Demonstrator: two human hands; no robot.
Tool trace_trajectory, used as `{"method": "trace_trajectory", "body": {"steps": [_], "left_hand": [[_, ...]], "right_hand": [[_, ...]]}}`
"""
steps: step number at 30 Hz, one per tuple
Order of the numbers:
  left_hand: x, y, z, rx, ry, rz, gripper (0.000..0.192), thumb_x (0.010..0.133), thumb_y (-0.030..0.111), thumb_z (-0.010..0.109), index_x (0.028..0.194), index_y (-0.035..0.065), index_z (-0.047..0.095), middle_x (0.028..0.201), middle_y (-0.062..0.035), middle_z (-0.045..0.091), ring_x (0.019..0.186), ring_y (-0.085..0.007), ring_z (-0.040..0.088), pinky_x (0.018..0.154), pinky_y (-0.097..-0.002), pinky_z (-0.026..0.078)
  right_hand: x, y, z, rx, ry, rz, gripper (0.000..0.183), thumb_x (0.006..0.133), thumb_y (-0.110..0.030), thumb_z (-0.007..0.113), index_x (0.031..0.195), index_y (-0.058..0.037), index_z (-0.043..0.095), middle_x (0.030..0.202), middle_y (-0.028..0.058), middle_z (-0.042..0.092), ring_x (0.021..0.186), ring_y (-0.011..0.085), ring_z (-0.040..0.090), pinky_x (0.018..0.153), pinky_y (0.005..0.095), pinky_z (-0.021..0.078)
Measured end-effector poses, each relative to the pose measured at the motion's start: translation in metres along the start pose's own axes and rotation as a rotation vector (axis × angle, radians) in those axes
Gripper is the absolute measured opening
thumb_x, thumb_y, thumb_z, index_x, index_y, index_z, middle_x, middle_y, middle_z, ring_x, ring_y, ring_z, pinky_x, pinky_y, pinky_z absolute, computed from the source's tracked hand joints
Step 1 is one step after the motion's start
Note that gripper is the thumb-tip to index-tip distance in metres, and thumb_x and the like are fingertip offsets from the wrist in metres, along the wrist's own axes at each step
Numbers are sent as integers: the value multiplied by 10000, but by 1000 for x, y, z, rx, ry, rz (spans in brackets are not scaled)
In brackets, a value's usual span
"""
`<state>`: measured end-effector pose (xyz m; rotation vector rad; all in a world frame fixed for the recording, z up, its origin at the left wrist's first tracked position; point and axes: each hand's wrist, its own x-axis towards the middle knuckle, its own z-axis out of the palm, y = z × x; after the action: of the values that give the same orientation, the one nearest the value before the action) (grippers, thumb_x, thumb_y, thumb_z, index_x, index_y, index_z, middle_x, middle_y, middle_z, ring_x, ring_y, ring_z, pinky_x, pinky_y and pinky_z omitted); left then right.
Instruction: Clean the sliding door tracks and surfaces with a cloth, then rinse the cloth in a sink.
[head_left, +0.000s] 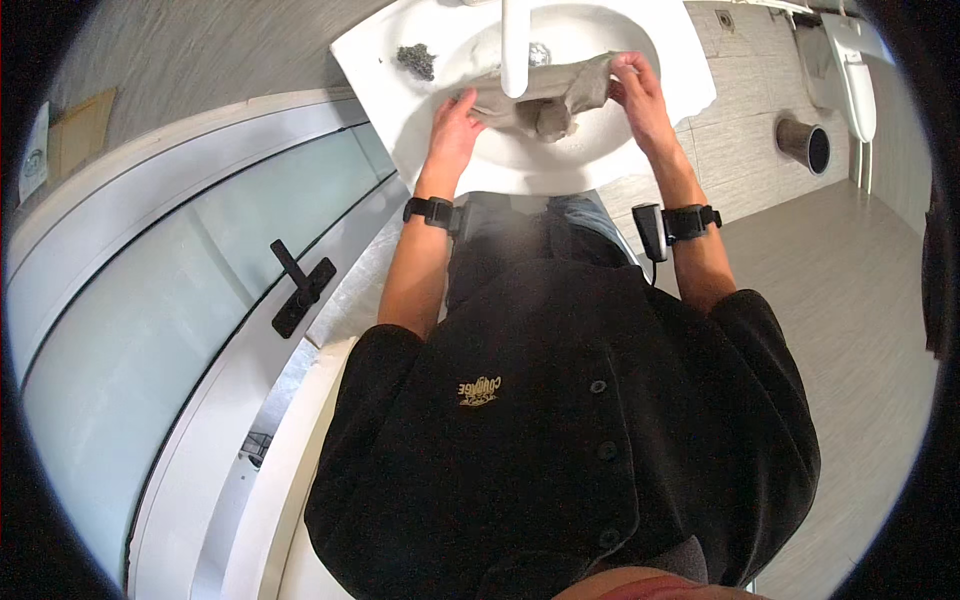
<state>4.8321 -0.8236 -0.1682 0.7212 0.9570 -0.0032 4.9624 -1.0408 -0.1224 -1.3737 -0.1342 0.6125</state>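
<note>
A wet-looking grey-brown cloth (495, 96) is stretched between my two hands over the basin of a white washbasin (600, 165). My left hand (452, 127) pinches its left end between thumb and fingers. Its upper right corner is gripped by my right hand (641, 94), which sits a little higher. The middle of the cloth sags into a bunched fold towards me. Above it the white faucet (515, 52) reaches over the basin and hides part of the cloth. Behind the cloth, the metal drain (538, 54) is partly visible.
A dark, crumpled scouring pad (417, 61) lies on the basin's left rim. To the left stands a frosted-glass door (150, 330) with a black handle (304, 296). A dark-mouthed cylindrical bin (804, 146) is on the tiled floor at right, near a white wall-side fixture (859, 90).
</note>
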Motion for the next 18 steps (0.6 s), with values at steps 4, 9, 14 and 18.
{"method": "trace_trajectory", "body": {"steps": [4,9,14,18], "left_hand": [[3,4,-9,114,-164,-56,593,802,132,656,1270,-39,333,1142,-132,533,1018,-224,537,881,-334,426],[-18,31,16,653,-267,2,955,718,137,748,1363,-85,81,1189,-207,497,1084,-236,506,908,-321,409],[-19,29,15,1180,-267,372,786,677,190,771,1296,-7,327,1195,-213,501,1090,-289,510,905,-347,422],[-25,31,13,1618,-231,567,382,699,98,704,1066,81,602,1064,-199,538,982,-344,546,843,-401,460]], "right_hand": [[4,-6,-18,-407,87,44,193,945,-253,458,1010,-72,468,777,40,543,662,108,521,634,270,454],[15,-20,-24,-846,203,-107,241,941,-262,461,1060,-54,434,725,72,559,650,118,527,599,298,457],[7,-14,-10,-910,-78,-76,470,840,-234,581,1216,-102,332,818,169,600,674,292,599,650,377,489],[9,-16,-20,-1084,-382,-239,392,738,-51,555,1121,-51,475,899,193,559,787,354,578,721,415,479]]}}
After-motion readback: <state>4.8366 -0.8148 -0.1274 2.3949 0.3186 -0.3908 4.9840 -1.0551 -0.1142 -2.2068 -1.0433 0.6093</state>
